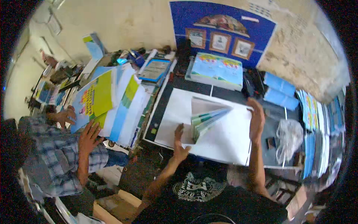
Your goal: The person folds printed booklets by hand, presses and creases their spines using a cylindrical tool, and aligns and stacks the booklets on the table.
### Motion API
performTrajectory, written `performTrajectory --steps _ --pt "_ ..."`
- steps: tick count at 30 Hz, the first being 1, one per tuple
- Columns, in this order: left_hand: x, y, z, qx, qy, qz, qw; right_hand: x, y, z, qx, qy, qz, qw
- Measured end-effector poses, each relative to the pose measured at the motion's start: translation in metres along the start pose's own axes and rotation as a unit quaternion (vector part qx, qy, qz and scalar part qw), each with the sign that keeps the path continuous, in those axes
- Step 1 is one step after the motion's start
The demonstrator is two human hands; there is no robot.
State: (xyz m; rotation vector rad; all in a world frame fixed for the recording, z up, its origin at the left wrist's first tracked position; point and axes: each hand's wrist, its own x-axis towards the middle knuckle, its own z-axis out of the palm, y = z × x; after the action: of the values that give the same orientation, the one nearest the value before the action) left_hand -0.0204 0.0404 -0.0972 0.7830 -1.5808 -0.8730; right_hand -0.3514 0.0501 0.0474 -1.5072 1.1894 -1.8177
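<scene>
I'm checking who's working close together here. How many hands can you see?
4. The wearer's left hand, beside the fanned sheets; right hand, by the right edge of the white surface; a co-worker's nearer hand and farther hand, both at the printed covers.

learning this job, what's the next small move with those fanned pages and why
Probably bring the right grip in to steady the fanned pages: they're splayed loosely above the white surface, with the left grip close beside them and the right open, apart from them.
</scene>
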Motion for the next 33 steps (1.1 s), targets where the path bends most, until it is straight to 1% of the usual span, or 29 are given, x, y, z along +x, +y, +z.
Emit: performTrajectory --steps 1,2,4,5,6,7,9,12,15,16,19,20,23,26,28,29,30,33 --pt "0.003 -0.007 -0.003 -0.018 0.025 0.018 0.999 0.002 -0.005 -0.004 0.012 0.006 0.007 1.000" --pt "0.006 -0.030 -0.017 -0.137 0.092 -0.066 0.984 0.001 -0.009 -0.006 0.020 0.025 0.021 0.999" --pt "0.019 -0.059 -0.050 -0.148 0.195 -0.099 0.964 -0.009 -0.009 -0.008 0.026 0.040 0.018 0.999" --pt "0.039 -0.023 -0.058 -0.133 0.205 -0.133 0.960 -0.012 -0.006 -0.010 0.027 0.045 0.017 0.998" --pt "0.053 0.006 -0.063 -0.106 0.230 -0.106 0.962 -0.016 -0.003 -0.009 0.042 0.047 0.012 0.998" --pt "0.057 0.000 -0.072 -0.057 0.249 -0.059 0.965 -0.016 0.005 -0.007 -0.001 0.098 0.113 0.989" --pt "0.067 0.018 -0.075 -0.008 0.268 -0.050 0.962 -0.025 0.001 0.006 -0.026 0.049 0.071 0.996" --pt "0.066 0.041 -0.061 -0.030 0.158 -0.129 0.979 -0.030 -0.010 0.028 -0.019 -0.003 0.095 0.995" --pt "0.065 0.061 -0.037 -0.121 0.043 -0.051 0.990 -0.034 -0.015 0.045 0.007 -0.052 0.117 0.992" --pt "0.065 0.072 -0.029 -0.171 0.040 -0.072 0.982 -0.036 -0.014 0.046 -0.011 -0.079 0.142 0.987" --pt "0.061 0.072 -0.019 -0.153 -0.030 -0.050 0.987 -0.043 -0.016 0.055 -0.016 -0.097 0.159 0.982" --pt "0.059 0.073 -0.017 -0.158 -0.022 -0.058 0.985 -0.047 -0.011 0.055 -0.016 -0.103 0.169 0.980" --pt "0.057 0.067 -0.016 -0.149 -0.059 -0.050 0.986 -0.058 0.001 0.058 -0.031 -0.116 0.177 0.977" --pt "0.056 0.064 -0.019 -0.090 -0.096 -0.028 0.991 -0.070 0.004 0.063 -0.033 -0.111 0.190 0.975" --pt "0.054 0.066 -0.018 -0.110 -0.108 -0.045 0.987 -0.071 0.001 0.070 -0.060 -0.119 0.189 0.973" --pt "0.054 0.067 -0.017 -0.119 -0.113 -0.052 0.985 -0.070 -0.002 0.074 -0.062 -0.114 0.209 0.969" --pt "0.056 0.067 -0.017 -0.079 -0.104 -0.010 0.991 -0.070 -0.007 0.077 -0.065 -0.109 0.228 0.965" --pt "0.050 0.063 -0.015 -0.104 -0.121 -0.011 0.987 -0.070 -0.012 0.084 -0.056 -0.089 0.261 0.960"
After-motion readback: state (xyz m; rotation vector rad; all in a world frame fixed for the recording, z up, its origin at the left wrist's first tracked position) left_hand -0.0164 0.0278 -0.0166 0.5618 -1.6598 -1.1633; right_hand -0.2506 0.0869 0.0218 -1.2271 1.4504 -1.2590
